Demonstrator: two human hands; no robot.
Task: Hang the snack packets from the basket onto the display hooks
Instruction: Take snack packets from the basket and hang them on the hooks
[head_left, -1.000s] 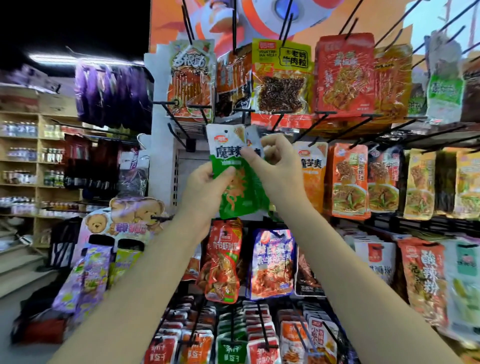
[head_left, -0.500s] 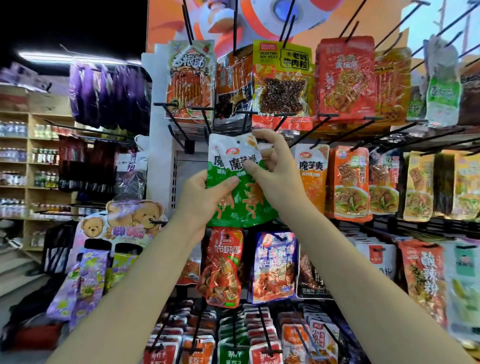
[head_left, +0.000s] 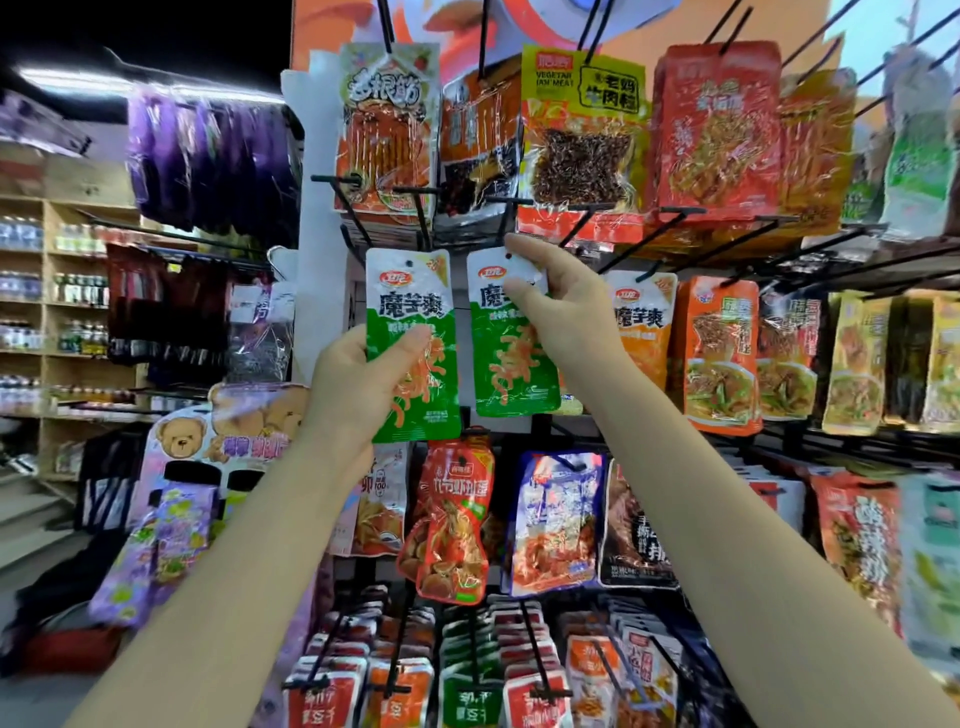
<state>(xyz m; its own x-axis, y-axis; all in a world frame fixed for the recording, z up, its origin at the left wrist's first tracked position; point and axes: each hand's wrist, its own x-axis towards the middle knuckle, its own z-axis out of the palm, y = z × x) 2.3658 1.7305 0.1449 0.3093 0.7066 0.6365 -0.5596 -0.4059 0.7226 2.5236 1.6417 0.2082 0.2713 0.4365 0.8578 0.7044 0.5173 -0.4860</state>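
Green snack packets (head_left: 413, 343) (head_left: 511, 338) held apart, one pinched in each of the hands, left (head_left: 358, 384), right (head_left: 563, 306); hanging holes uppermost, presumably for threading onto a display hook (head_left: 415, 208).

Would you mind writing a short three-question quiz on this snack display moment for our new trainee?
1. True or false: each hand holds its own green packet.
2. Which hand pinches its packet near the hang hole? A) left B) right
3. Fill in: the packet hanging just right of the right hand's green packet is ____ in colour.

Key
1. True: the left hand grips the left green packet; the right hand holds the right green packet.
2. B
3. Orange: the orange packet.
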